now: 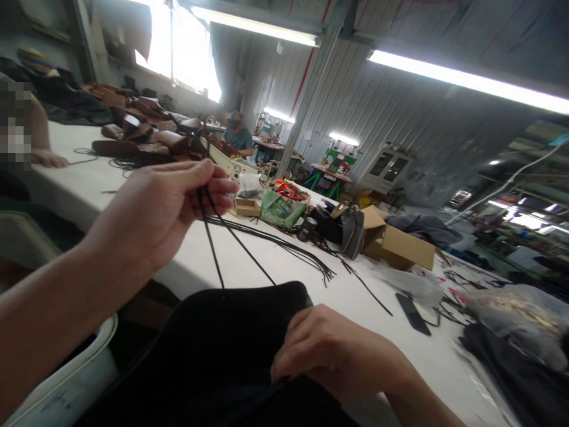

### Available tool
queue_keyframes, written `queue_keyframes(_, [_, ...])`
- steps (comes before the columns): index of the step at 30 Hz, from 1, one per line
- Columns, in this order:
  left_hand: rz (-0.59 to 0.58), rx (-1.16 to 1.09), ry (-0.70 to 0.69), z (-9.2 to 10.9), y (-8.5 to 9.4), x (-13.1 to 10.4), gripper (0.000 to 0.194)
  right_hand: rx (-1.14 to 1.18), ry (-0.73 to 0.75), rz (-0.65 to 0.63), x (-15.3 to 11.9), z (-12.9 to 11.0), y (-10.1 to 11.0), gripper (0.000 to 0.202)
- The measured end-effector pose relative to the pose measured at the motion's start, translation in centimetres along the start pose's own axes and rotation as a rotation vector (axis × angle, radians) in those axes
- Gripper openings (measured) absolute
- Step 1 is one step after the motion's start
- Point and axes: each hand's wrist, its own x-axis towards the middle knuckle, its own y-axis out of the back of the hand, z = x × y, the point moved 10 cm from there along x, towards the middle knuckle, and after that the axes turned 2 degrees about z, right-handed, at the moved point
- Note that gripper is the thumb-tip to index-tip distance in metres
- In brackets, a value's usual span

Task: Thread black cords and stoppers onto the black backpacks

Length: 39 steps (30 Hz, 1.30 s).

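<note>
My left hand (pixel 178 196) is raised at centre left, its thumb and fingers pinching two thin black cords (pixel 240 242). The cords run down from it, spread apart, to the top edge of a black piece of material (pixel 222 338). Low in the view, my right hand (pixel 324 350) is closed on the right side of that black piece. Its fingertips are partly hidden against the dark surface. Behind my hands, a bundle of black cords (pixel 284 240) lies on the white table (pixel 355 302).
A green bag (pixel 284 207), a cardboard box (pixel 400 243), a phone (pixel 413 313) and plastic bags (pixel 515 314) lie on the table. Brown pieces (pixel 151 127) are heaped at the back left. A white bin (pixel 80 373) stands at lower left. Two other people are across the table.
</note>
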Motion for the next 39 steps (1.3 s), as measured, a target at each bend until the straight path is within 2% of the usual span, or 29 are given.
queue_keyframes(2, [-0.050, 0.104, 0.013, -2.5, -0.3, -2.3, 0.019, 0.101, -0.117, -0.024, -2.1, 2.2, -1.3, 0.044])
queue_keyframes(4, [-0.087, 0.082, 0.146, -7.6, 0.2, -3.9, 0.022, 0.177, -0.248, -0.052, -4.8, 4.8, -3.3, 0.038])
queue_keyframes(7, [-0.013, -0.075, 0.386, -16.3, 2.0, -5.2, 0.018, 0.180, -0.399, -0.036, -8.7, 8.1, -5.9, 0.037])
queue_keyframes(9, [0.054, -0.147, 0.485, -20.7, 3.1, -5.6, 0.014, 0.123, -0.457, 0.015, -10.6, 9.0, -6.4, 0.041])
queue_keyframes(11, [0.063, -0.164, 0.531, -23.2, 3.4, -6.1, 0.014, 0.092, -0.484, 0.059, -11.8, 8.9, -6.3, 0.044])
queue_keyframes(14, [0.030, -0.170, 0.528, -23.7, 3.1, -7.0, 0.013, 0.012, -0.477, 0.141, -12.4, 7.3, -5.2, 0.041])
queue_keyframes(18, [-0.021, -0.195, 0.444, -21.9, 2.4, -7.8, 0.026, -0.242, -0.410, 0.362, -11.9, 5.4, -3.4, 0.030])
queue_keyframes(21, [-0.004, -0.225, 0.440, -21.4, 2.5, -7.8, 0.026, -0.321, -0.365, 0.475, -11.7, 5.7, -3.7, 0.024])
queue_keyframes(24, [0.077, -0.248, 0.442, -21.3, 3.6, -7.1, 0.014, -0.346, -0.305, 0.430, -12.0, 7.2, -5.3, 0.020])
queue_keyframes(26, [0.111, -0.260, 0.414, -21.3, 4.2, -6.7, 0.012, -0.409, -0.263, 0.401, -12.8, 8.1, -6.0, 0.021])
queue_keyframes(28, [0.122, -0.268, 0.384, -21.5, 4.4, -6.9, 0.024, -0.447, -0.241, 0.371, -13.8, 8.7, -6.4, 0.024])
queue_keyframes(31, [0.104, -0.256, 0.358, -22.7, 4.0, -8.4, 0.054, -0.351, -0.283, 0.311, -15.2, 9.0, -6.9, 0.026])
queue_keyframes(34, [0.086, -0.215, 0.359, -24.4, 3.5, -10.5, 0.064, -0.225, -0.331, 0.319, -16.7, 8.2, -7.3, 0.022])
queue_keyframes(35, [0.086, -0.203, 0.366, -24.9, 3.5, -11.2, 0.064, -0.197, -0.367, 0.366, -17.4, 8.1, -7.3, 0.018])
queue_keyframes(36, [0.087, -0.195, 0.379, -25.5, 3.5, -11.8, 0.064, -0.189, -0.433, 0.474, -18.6, 8.4, -7.0, 0.017])
queue_keyframes(37, [0.093, -0.191, 0.396, -26.0, 3.7, -12.3, 0.064, -0.205, -0.537, 0.649, -20.4, 9.0, -6.4, 0.025])
queue_keyframes(39, [0.107, -0.192, 0.435, -26.8, 4.1, -13.2, 0.066, -0.213, -0.818, 1.070, -25.4, 10.8, -6.3, 0.058])
